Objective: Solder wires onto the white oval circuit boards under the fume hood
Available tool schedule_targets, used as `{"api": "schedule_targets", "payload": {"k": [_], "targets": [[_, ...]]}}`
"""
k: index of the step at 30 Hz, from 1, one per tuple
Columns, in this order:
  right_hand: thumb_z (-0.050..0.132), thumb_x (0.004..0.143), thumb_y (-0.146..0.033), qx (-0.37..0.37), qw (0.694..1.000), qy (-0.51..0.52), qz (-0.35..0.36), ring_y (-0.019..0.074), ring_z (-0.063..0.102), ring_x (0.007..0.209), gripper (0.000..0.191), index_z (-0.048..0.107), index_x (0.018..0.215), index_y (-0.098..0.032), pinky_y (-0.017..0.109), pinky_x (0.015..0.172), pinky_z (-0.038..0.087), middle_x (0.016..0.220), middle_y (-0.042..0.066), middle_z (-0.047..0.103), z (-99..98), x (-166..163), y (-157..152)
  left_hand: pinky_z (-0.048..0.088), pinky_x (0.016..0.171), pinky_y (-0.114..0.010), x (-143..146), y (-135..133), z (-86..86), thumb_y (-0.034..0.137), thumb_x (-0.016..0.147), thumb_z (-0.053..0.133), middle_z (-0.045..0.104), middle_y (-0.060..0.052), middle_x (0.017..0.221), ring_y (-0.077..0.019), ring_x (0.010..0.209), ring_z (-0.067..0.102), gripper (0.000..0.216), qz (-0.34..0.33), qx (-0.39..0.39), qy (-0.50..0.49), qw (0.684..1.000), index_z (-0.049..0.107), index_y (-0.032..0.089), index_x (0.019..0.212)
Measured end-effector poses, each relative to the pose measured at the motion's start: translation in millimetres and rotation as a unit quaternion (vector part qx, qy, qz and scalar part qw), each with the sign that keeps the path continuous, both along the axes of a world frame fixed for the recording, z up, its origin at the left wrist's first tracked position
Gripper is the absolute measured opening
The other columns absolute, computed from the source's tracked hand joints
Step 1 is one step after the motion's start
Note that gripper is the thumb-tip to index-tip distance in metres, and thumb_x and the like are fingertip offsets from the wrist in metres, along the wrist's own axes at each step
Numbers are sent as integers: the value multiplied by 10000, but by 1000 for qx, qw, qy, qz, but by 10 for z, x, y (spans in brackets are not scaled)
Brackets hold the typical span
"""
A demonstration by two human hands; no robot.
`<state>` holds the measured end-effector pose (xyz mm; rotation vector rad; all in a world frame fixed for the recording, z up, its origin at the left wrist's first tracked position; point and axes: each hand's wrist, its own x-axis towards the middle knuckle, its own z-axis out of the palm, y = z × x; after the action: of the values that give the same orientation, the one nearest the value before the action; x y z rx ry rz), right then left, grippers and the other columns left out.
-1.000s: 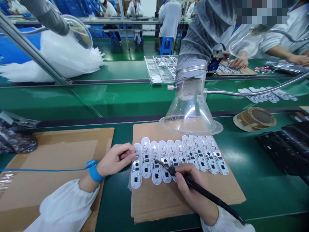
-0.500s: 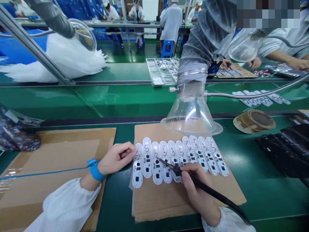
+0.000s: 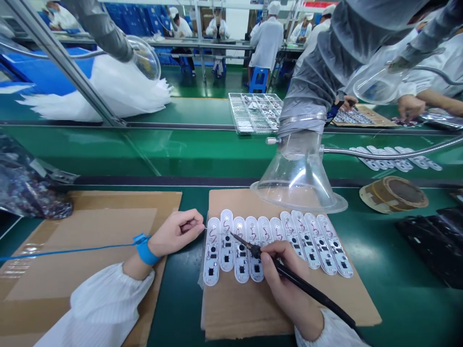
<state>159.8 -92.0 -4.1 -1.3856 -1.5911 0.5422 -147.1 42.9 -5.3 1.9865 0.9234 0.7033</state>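
My right hand (image 3: 287, 274) grips a soldering iron (image 3: 304, 286) like a pen. Its tip is at the second from the left in a row of white, round-ended circuit boards (image 3: 241, 270); whether it touches cannot be told. Thin red wires and dark chips show on the boards. Just left of the row, my left hand (image 3: 181, 232) is closed in a pinch. A fine strand, apparently solder wire (image 3: 206, 228), sticks out from its fingertips toward the boards. A blue wrist strap (image 3: 146, 251) with a cord circles my left wrist.
Brown cardboard (image 3: 253, 313) lies under the boards, another cardboard sheet (image 3: 90, 270) to the left. A clear fume hood (image 3: 300, 178) hangs just behind the row. Tape roll (image 3: 394, 193) and black bags (image 3: 434, 246) lie right. Beyond are a parts tray (image 3: 253, 113) and co-workers.
The iron's tip has moved left, from the third board to the second. The view has shifted slightly. My left hand stays pinched beside the row, now a little apart from the leftmost board.
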Motion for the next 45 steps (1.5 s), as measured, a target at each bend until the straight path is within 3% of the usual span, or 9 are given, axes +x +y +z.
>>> {"api": "schedule_targets", "payload": {"k": [35,45], "targets": [[662,1124,-280,-19,999,-33,10,178,722,624,100,691,1033,-251,258,591,563,782,-10,748,-16,-7,13,294,550,-227,80,-27,23,333,1049,609,423,82,656,-103,569,328,248,-7,-14,14,1000,608,207,836],[667,1130,-312,-15,1000,-8,13,183,729,641,129,707,1020,-255,251,575,571,795,-6,753,-18,-30,26,291,558,-228,41,-17,72,304,1046,599,370,92,659,-105,582,291,273,-11,-6,-5,1000,534,222,794]]}}
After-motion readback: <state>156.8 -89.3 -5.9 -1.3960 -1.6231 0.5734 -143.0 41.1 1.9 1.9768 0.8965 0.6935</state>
